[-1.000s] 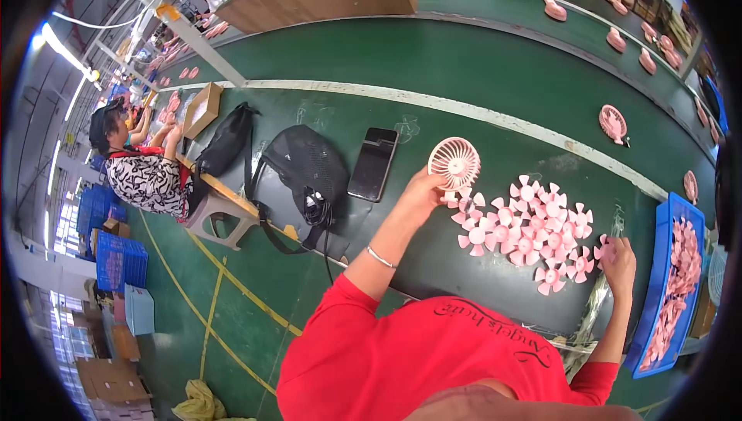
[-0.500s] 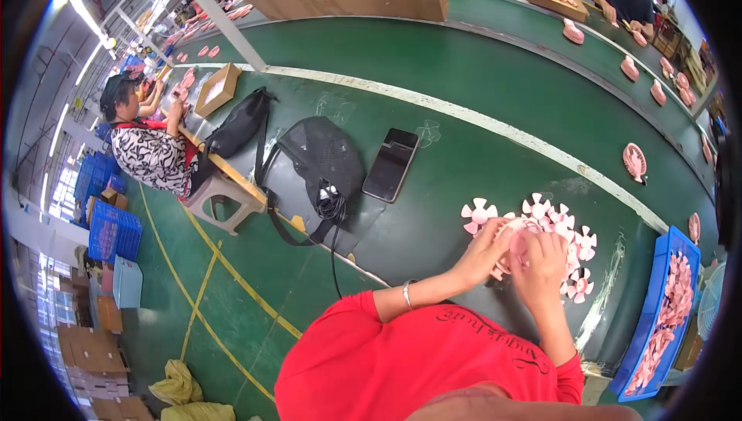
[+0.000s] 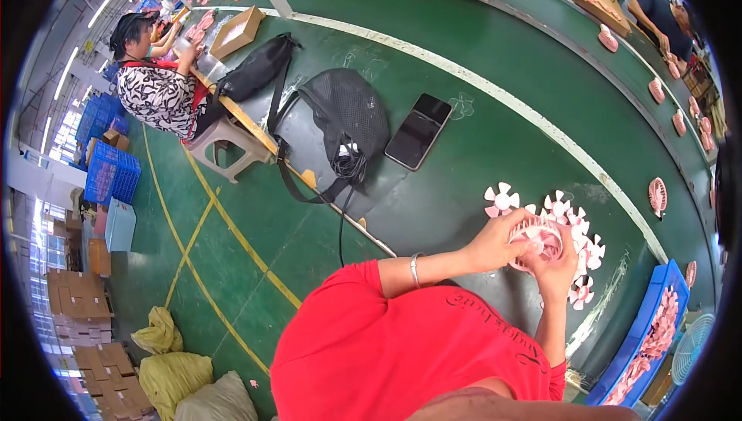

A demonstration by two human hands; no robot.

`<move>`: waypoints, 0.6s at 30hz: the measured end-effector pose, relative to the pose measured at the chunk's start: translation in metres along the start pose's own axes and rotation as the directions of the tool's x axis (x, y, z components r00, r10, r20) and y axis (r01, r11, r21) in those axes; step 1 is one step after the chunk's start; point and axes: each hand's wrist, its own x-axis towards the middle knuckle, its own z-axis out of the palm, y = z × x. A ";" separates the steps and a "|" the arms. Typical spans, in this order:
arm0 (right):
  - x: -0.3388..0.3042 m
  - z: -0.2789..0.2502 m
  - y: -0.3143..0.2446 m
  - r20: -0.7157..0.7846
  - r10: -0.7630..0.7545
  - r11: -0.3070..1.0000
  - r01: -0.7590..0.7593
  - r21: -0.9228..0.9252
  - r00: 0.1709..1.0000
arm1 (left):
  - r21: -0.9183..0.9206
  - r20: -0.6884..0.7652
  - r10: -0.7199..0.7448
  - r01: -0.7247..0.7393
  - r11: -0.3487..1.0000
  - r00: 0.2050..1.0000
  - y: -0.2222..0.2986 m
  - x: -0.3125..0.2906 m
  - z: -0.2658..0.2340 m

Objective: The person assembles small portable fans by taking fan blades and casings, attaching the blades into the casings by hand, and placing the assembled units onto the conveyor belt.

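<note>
Between my two hands is a round pink fan housing [image 3: 544, 237] with a slatted rim, tilted so that its inside shows. My left hand [image 3: 497, 242] grips its left side, with the thumb over the near edge. On the right side my right hand [image 3: 558, 266] is closed round it, thumb at the near rim. Just beyond and to the right of the housing lie several pink fan blades [image 3: 592, 252], some partly covered by my hands. A single fan blade [image 3: 502, 200] rests apart at the upper left of them.
A phone [image 3: 419, 132] and a black mesh bag [image 3: 352, 115] with a cable lie left on the bench. A blue crate [image 3: 671, 276] of pink parts stands at the right. Beyond, pink housings [image 3: 657, 197] lie on the green conveyor [image 3: 541, 65]. A co-worker [image 3: 158, 85] sits far left.
The housing has turned in my hands and its open inside now shows. My fingers have shifted from over it to its sides. The whole view has swung somewhat.
</note>
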 end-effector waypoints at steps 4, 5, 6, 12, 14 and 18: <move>-0.009 0.012 0.006 -0.084 -0.041 0.987 0.027 -0.156 0.996 | 0.105 -0.020 -0.024 0.026 0.994 1.000 0.001 -0.002 -0.001; -0.010 0.013 0.007 -0.084 -0.040 0.987 0.026 -0.157 0.996 | 0.148 -0.031 -0.021 0.025 0.989 0.999 0.002 -0.003 -0.001; -0.013 0.015 0.010 -0.114 -0.123 0.974 0.097 -0.207 0.986 | 0.147 -0.030 -0.021 0.025 0.989 0.999 0.000 -0.002 0.000; 0.007 0.023 0.011 -0.200 -0.093 0.967 0.040 -0.253 0.975 | 0.189 -0.051 -0.043 0.052 0.981 0.998 0.009 0.013 0.001; 0.028 0.006 0.019 -0.148 -0.041 0.986 0.016 -0.164 0.988 | 0.201 -0.076 0.087 -0.070 0.977 0.993 0.017 0.024 0.002; 0.079 -0.086 0.050 -0.333 0.044 0.990 0.003 0.139 0.942 | 0.280 -0.204 0.217 -0.155 0.947 0.955 0.033 0.046 -0.024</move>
